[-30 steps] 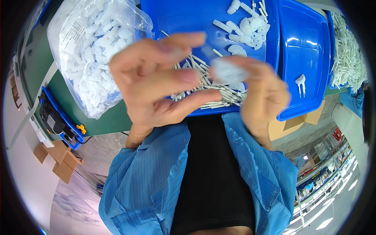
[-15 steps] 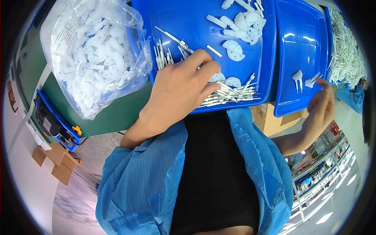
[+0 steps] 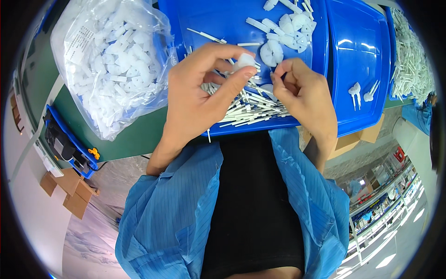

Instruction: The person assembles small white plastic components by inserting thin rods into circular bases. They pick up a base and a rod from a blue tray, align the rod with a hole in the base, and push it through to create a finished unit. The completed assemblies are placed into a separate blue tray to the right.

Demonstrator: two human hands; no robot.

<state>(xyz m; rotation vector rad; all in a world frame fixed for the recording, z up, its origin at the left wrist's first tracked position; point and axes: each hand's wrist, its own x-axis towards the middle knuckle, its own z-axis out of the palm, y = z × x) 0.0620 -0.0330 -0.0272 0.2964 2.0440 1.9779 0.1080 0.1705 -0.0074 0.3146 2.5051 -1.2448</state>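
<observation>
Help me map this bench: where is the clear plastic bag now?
The clear bag is at the head view's upper left, with the left hand and a blue tray just to its right.

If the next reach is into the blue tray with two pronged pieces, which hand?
Probably the right hand: it looks nearer that blue tray, while the left hand pinches a white piece farther left. I can't tell whether the right holds anything.

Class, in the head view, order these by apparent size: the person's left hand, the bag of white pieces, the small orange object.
1. Bag of white pieces
2. Left hand
3. Small orange object

These are apparent sizes only.
</observation>
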